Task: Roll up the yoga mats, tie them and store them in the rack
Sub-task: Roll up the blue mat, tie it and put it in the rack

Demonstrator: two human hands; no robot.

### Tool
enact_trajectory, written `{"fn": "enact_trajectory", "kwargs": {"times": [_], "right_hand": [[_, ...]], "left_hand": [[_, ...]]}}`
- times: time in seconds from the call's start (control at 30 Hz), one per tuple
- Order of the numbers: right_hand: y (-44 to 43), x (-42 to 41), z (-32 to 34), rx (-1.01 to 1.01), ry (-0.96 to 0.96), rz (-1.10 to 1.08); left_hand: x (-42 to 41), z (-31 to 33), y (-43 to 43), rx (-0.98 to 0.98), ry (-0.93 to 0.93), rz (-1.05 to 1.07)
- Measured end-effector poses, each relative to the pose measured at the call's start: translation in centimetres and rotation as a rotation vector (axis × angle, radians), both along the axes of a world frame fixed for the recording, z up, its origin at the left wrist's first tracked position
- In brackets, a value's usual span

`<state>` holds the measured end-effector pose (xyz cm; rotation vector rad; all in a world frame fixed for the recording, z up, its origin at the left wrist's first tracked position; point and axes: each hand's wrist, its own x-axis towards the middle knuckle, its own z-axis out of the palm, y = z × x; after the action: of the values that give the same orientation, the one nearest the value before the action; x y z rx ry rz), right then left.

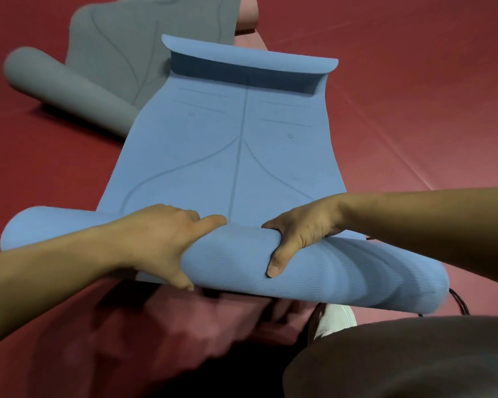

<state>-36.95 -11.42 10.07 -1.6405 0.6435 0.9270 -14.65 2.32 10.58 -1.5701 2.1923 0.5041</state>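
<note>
A blue yoga mat [236,156] lies lengthwise ahead of me, its near part wound into a thick roll [342,271] and its far end curled up. My left hand [161,242] grips the roll left of centre, fingers over the top and thumb underneath. My right hand [296,234] grips it right of centre, thumb pressed on the near face. Beneath the blue mat lies a pink mat [184,320].
A grey mat [144,44] lies at the back left, partly wound into a grey roll [69,90]. Red floor padding [414,96] surrounds everything. A thin dark cord [460,305] shows by the blue roll's right end. My knee [400,360] and a white sock [334,320] are at the lower right.
</note>
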Motion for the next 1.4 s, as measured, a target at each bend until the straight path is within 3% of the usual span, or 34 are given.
{"fn": "enact_trajectory", "kwargs": {"times": [0.07,0.2,0.27,0.33,0.47,0.6,0.7,0.87,0.97,1.03,1.13,1.17,1.27,1.4], "right_hand": [[0.3,0.5,0.9,-0.071,-0.014,0.060],[2.1,1.9,2.2,-0.414,-0.111,0.274],[2.5,2.1,2.0,-0.488,-0.177,0.246],[2.0,1.8,1.7,-0.429,-0.166,0.152],[0.0,0.4,0.8,-0.193,-0.080,-0.056],[-0.3,0.4,0.6,-0.026,-0.048,-0.093],[0.2,1.1,1.4,-0.100,-0.039,-0.007],[2.1,2.1,2.3,-0.552,-0.142,0.268],[2.3,1.8,1.9,-0.566,-0.199,0.218],[1.6,1.4,1.7,-0.512,-0.165,0.170],[0.3,0.7,1.6,-0.411,-0.113,0.074],[0.1,0.5,1.6,-0.369,-0.117,0.036],[-0.2,0.3,1.8,-0.237,-0.124,-0.041],[0.0,0.9,2.6,-0.272,-0.029,0.061]], "left_hand": [[0.1,0.0,-0.4,0.080,0.041,0.042],[1.0,0.3,-2.3,0.286,0.208,0.217],[1.5,0.6,-3.1,0.367,0.260,0.278],[1.5,0.6,-3.2,0.352,0.275,0.258],[1.0,0.2,-1.9,0.005,0.059,-0.059],[0.4,0.1,-1.3,-0.050,-0.071,-0.067],[0.4,0.0,-1.4,0.080,0.007,0.021],[1.8,0.1,-3.7,0.390,0.320,0.294],[2.0,0.2,-4.5,0.520,0.382,0.374],[1.4,0.2,-4.3,0.434,0.290,0.280],[0.4,0.6,-3.2,-0.026,0.053,0.002],[0.1,0.7,-2.5,-0.102,-0.022,-0.065],[-0.8,0.1,-0.9,-0.149,-0.115,-0.098],[-0.6,-0.3,-1.2,0.000,0.033,0.047]]}}
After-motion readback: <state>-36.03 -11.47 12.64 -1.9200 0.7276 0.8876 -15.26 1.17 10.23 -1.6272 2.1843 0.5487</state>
